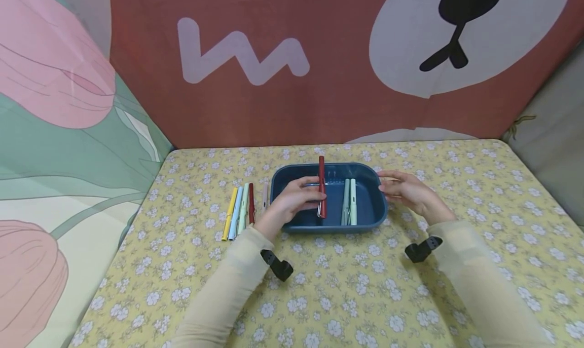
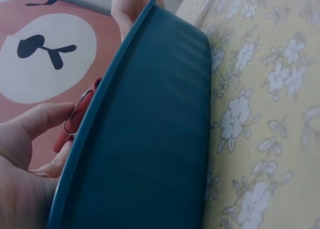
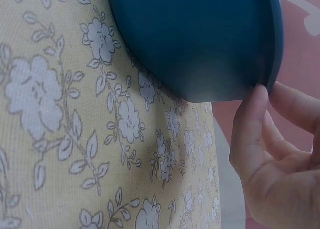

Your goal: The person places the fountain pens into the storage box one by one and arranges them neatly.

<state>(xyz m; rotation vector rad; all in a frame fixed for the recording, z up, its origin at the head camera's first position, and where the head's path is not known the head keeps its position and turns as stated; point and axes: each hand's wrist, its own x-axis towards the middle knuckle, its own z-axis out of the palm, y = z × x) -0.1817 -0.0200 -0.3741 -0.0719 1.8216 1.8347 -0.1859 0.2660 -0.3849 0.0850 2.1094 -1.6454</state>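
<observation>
My left hand [image 1: 292,202] pinches a red pen [image 1: 322,168] with a metal clip between thumb and fingers, over the left half of a dark blue tray [image 1: 328,230]. In the left wrist view the pen [image 2: 74,120] shows just past the tray's rim, the thumb against its wire clip. At the tray's right end my right hand [image 1: 410,192] grips the rim between thumb and fingers, as the right wrist view also shows. Inside the tray lie a grey-green pen [image 1: 345,203] and a pale mint pen [image 1: 353,201], side by side.
Left of the tray several pens lie in a row: a yellow pen [image 1: 229,214], a light blue pen [image 1: 236,214], a light green pen [image 1: 244,208], a dark red pen [image 1: 251,203] and a pale mauve pen [image 1: 265,195]. A flowered cloth [image 1: 319,297] covers the table; printed fabric stands behind.
</observation>
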